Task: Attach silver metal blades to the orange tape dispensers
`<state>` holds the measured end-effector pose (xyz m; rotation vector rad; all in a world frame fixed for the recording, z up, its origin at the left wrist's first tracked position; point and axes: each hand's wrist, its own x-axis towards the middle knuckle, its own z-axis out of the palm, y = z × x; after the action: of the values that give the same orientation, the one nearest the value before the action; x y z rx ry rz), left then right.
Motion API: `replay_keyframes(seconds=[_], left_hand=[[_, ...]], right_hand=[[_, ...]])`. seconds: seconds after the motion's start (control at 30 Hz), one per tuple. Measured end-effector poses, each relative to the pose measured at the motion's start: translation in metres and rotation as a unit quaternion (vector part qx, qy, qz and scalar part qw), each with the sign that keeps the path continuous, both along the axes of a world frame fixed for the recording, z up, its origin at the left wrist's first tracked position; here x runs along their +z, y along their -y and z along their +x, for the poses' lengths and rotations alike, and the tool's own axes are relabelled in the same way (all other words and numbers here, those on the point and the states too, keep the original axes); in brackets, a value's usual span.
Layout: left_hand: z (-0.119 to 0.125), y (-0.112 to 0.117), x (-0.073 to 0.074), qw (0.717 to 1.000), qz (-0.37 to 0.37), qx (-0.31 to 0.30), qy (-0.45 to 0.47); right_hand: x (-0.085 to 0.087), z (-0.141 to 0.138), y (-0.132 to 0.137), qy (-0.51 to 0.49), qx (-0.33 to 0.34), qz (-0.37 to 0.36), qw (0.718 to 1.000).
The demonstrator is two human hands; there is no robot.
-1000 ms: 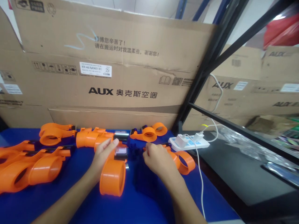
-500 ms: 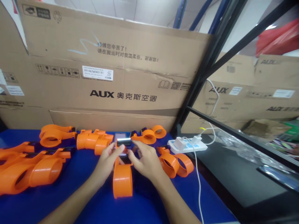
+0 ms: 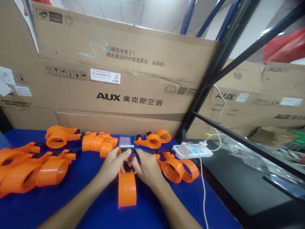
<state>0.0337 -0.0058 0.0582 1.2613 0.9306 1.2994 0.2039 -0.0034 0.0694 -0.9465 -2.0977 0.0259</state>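
Observation:
Both my hands meet over an orange plastic device with a ring-shaped end (image 3: 127,187) standing on its edge on the blue table (image 3: 100,210). My left hand (image 3: 114,163) grips its upper part from the left, thumb on a small dark metallic piece (image 3: 126,147) at its top. From the right, my right hand (image 3: 145,167) pinches the same top part with curled fingers. A phone (image 3: 125,140) lies just behind the device.
Several more orange ring devices lie at the left (image 3: 30,168), at the back (image 3: 100,143) and at the right (image 3: 178,167). A white power strip (image 3: 193,150) with chargers and a white cable (image 3: 203,190) sits to the right. Cardboard boxes (image 3: 119,79) wall the back; a black shelf frame (image 3: 214,63) stands right.
My right hand moved left from the table onto the top of the device. The device turned from showing its open ring to standing edge-on. The view shifted slightly.

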Motion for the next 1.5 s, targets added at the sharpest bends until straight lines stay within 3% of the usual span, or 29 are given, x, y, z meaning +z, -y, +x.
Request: replay_keyframes(seconds=[0.2, 0.37, 0.47, 0.83, 1.17, 1.5], left_hand=[[-0.002, -0.005, -0.005, 0.999, -0.024, 0.007, 0.023], [0.0, -0.006, -0.004, 0.982, -0.097, 0.01, 0.163], [0.002, -0.004, -0.001, 0.975, -0.096, 0.001, 0.198], [0.008, 0.001, -0.003, 0.97, -0.103, -0.021, 0.217], [0.005, 0.0, -0.004, 0.975, -0.098, -0.032, 0.197], [0.006, 0.005, -0.008, 0.984, -0.09, -0.02, 0.152]], right_hand=[[0.0, 0.001, -0.001, -0.01, -0.005, -0.006, 1.0], [0.003, 0.009, -0.004, 0.02, 0.008, -0.001, 1.0], [0.001, 0.01, -0.005, 0.035, 0.009, 0.011, 0.999], [-0.015, 0.003, -0.008, 0.055, -0.046, 0.09, 0.993], [-0.018, -0.001, -0.006, 0.042, -0.032, 0.129, 0.99], [0.003, 0.015, -0.005, 0.021, 0.021, 0.07, 0.997]])
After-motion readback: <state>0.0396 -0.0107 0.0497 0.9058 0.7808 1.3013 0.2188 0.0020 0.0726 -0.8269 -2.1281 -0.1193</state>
